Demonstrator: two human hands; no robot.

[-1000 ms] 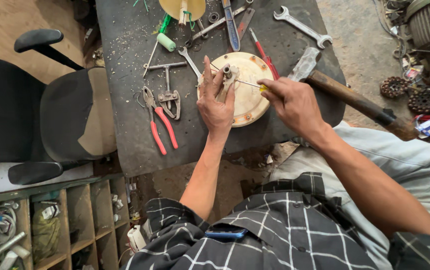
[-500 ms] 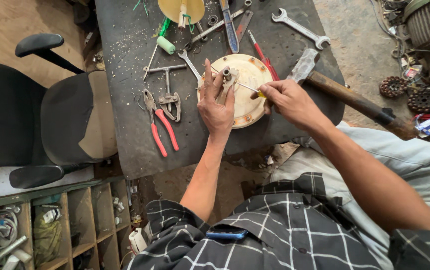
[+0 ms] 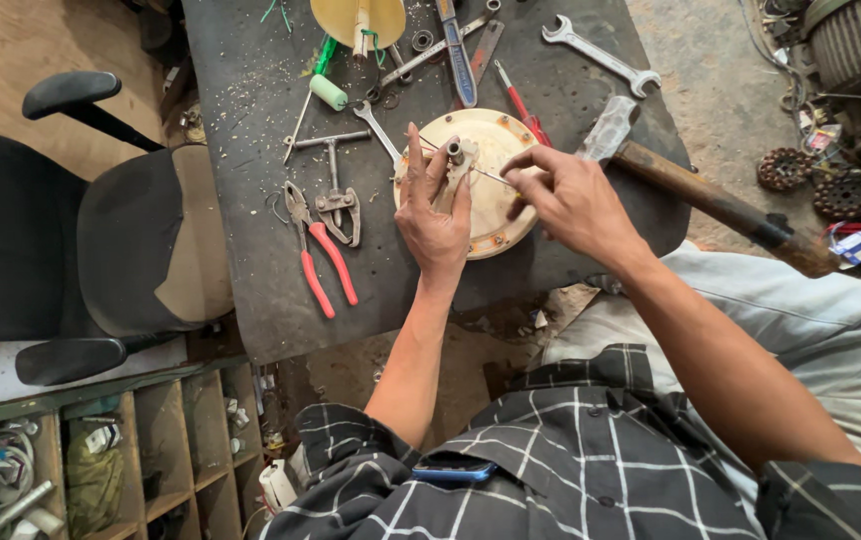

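Cluttering a dark workbench (image 3: 251, 250), tools, office chair (image 3: 121, 240) beside, dusty floor (image 3: 711, 60).

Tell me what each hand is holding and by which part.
The left hand lies flat on the round cream metal disc, steadying its face. The right hand pinches a thin metal rod at its near end.

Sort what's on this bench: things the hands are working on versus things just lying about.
In use: left hand pressing on the round cream disc; right hand holding a thin metal rod at its centre.

Lying about: red-handled pliers, spanner, hammer, puller, red screwdriver.
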